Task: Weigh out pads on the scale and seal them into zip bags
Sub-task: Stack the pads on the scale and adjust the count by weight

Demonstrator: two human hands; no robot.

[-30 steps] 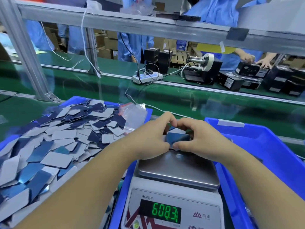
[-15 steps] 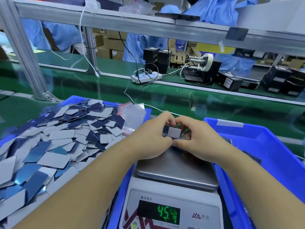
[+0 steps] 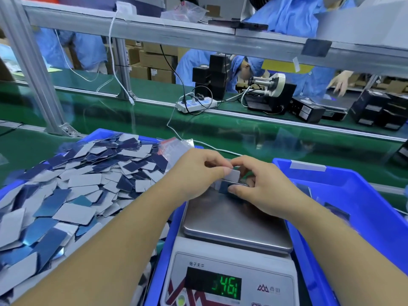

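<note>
Both hands meet over the far edge of the scale (image 3: 237,226) pan, the left hand (image 3: 194,173) and right hand (image 3: 260,184) each with its grip clamped on a small stack of pads (image 3: 231,181) held between them. The display (image 3: 213,286) shows green digits. Loose pads (image 3: 72,191) fill the left blue bin (image 3: 164,250), zip bags (image 3: 176,149) lying at its far corner.

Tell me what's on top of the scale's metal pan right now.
A small stack of pads sits at the far edge of the scale pan, held by the left hand and right hand. The hands cover most of the stack, so its count is hidden.
</note>
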